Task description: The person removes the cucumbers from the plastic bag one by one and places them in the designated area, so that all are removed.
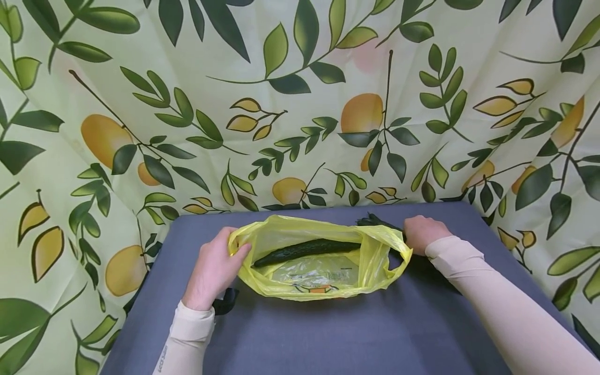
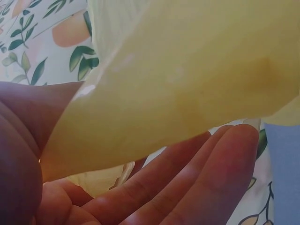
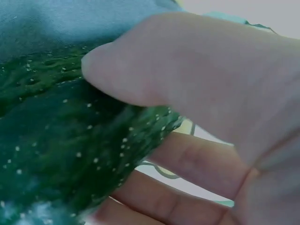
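A yellow plastic bag [image 1: 375, 260] lies with its mouth spread wide toward me, and a long dark green cucumber [image 1: 307, 251] rests inside it. My left hand [image 1: 217, 268] pinches the bag's left rim between thumb and fingers. In the left wrist view, the thin yellow plastic [image 2: 154, 89] passes between the thumb and the extended fingers [image 2: 220, 173]. Just behind the bag's right handle, my right hand [image 1: 424, 234] grips another cucumber [image 3: 70, 140], bumpy and speckled with pale dots. Its end shows past the bag's back edge; the bag hides part of it.
A grey-blue table [image 1: 309, 338] lies beneath the bag. Patterned cloth [image 1: 300, 130] with leaves and orange fruit hangs along the table's back and both sides. A small black device [image 1: 227, 301] sits at the left wrist.
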`<control>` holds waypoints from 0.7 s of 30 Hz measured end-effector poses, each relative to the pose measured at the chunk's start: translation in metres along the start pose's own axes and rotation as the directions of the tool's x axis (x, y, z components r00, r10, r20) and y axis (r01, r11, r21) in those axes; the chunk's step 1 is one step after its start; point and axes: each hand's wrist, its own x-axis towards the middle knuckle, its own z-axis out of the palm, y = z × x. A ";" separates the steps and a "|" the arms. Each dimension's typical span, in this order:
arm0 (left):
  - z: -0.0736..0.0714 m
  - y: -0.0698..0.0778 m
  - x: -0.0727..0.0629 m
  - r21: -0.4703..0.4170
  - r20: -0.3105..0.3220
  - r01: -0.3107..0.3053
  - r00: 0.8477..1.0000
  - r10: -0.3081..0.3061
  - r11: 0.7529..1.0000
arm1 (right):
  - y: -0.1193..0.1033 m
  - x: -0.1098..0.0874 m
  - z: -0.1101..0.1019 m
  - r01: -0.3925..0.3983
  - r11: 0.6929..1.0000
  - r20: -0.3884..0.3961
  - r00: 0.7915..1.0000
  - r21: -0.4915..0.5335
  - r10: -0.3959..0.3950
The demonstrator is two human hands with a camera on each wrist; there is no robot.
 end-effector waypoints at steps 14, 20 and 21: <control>0.002 0.000 -0.002 -0.001 -0.001 -0.011 1.000 0.011 1.000 | -0.002 -0.004 0.021 0.029 0.999 -0.075 0.997 0.039 -0.026; 0.003 0.003 -0.001 -0.013 0.018 -0.001 1.000 0.001 1.000 | -0.002 -0.006 0.027 0.059 0.990 -0.101 0.994 0.127 -0.046; 0.003 0.003 -0.001 -0.014 0.019 -0.001 1.000 0.001 1.000 | -0.002 -0.007 0.028 0.065 0.988 -0.115 0.992 0.139 -0.049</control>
